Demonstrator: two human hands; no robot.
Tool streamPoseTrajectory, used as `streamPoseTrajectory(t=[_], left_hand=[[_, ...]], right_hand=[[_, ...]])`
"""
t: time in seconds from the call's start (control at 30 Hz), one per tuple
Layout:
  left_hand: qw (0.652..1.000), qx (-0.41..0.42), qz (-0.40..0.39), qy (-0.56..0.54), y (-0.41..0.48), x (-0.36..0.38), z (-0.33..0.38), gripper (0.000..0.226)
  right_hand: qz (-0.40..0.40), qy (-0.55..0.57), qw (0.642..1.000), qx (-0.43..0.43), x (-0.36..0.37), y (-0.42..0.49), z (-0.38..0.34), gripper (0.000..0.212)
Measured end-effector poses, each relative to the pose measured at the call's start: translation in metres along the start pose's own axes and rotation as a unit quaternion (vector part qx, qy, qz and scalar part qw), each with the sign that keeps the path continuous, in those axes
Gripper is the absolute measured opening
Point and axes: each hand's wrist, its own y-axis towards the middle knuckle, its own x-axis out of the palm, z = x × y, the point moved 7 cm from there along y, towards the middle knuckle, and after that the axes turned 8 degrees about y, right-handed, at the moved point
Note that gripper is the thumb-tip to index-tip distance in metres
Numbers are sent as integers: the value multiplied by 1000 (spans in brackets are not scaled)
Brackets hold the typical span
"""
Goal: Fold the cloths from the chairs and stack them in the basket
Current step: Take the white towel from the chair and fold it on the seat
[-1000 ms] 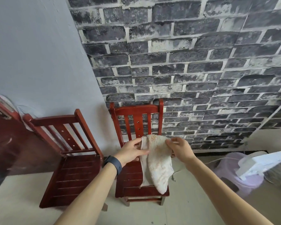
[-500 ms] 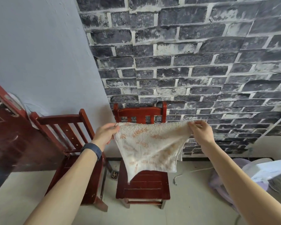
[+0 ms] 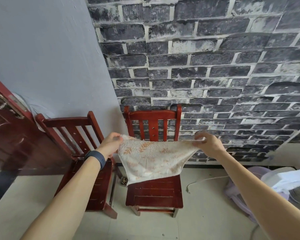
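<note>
1. Brick in dark grey with pale mortar is seen across the brick wall [image 3: 215,66] that fills the upper right of the view. It is met at a corner by a plain grey wall [image 3: 42,49] on the left.
2. A pale floor [image 3: 206,222] is seen below both walls.
3. A dark red door [image 3: 5,135] with a metal handle [image 3: 5,105] is seen at the left edge.
4. Two red wooden chairs are set side by side on the floor. The left chair [image 3: 73,125] is turned at an angle near the door, and the right chair [image 3: 154,193] is backed against the brick wall.
5. A cream towelling cloth [image 3: 151,158] with a faded orange pattern is held up in the air, spread wide in front of the right chair's backrest. Its lower edge hangs over the seat; whether the seat is touched cannot be told.
6. The cloth's upper left corner is pinched by the left hand [image 3: 111,144]. Its upper right corner is pinched by the right hand [image 3: 208,144], which is blurred.
7. A dark wristband [image 3: 95,158] is worn on the left wrist.
8. A thin white cable [image 3: 206,179] is laid on the floor to the right of the right chair.
</note>
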Motion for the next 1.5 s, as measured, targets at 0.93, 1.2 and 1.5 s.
streamPoseTrajectory(t=[0.93,1.2,1.5], left_hand=[[938,187,99,274,-11,11,-6,26],[989,116,61,66,-30,42,-50,29],[953,57,76,288,-49,81,-136,18]], right_hand=[[47,-104,984,-137,21,9,6,30],[-1,-10,1000,-20,55,4,72,28],[-50,-99,993,-38,113,-53,159,19]])
